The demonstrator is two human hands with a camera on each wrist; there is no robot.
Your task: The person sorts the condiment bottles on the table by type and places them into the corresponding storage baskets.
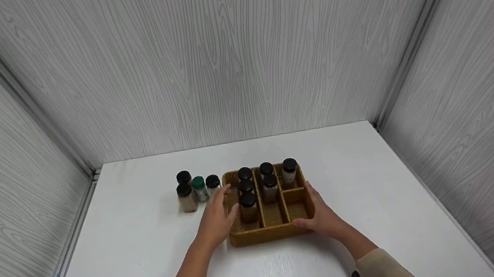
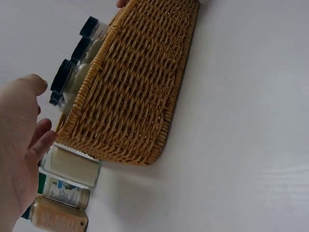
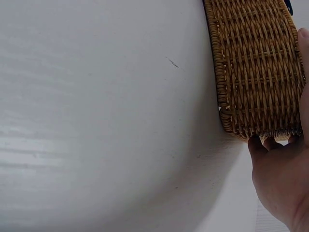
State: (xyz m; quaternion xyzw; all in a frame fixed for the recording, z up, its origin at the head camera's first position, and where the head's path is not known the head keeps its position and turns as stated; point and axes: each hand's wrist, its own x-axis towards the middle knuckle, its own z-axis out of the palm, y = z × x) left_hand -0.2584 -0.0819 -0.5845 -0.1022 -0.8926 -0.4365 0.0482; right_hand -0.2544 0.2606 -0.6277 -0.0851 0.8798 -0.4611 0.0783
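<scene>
A brown woven basket (image 1: 266,234) with dividers stands on the white table. Three black-capped spice jars (image 1: 249,209) line up in its left compartment, two (image 1: 270,191) in the middle one, and one (image 1: 289,173) at the back right. The front right compartment holds nothing. My right hand (image 1: 322,218) grips the basket's right front corner, thumb over the front rim and fingers against the side wall (image 3: 260,72). My left hand (image 1: 215,220) is at the left rim, fingers spread, its thumb over the left compartment close to the front jar (image 2: 72,82).
Left of the basket stands a group of several jars: a green-capped one (image 1: 200,190), a black-capped one (image 1: 213,183) beside it, and brownish ones (image 1: 187,202) with black caps. Grey wood-grain panels (image 1: 221,67) enclose the table (image 1: 149,254) at the back and sides.
</scene>
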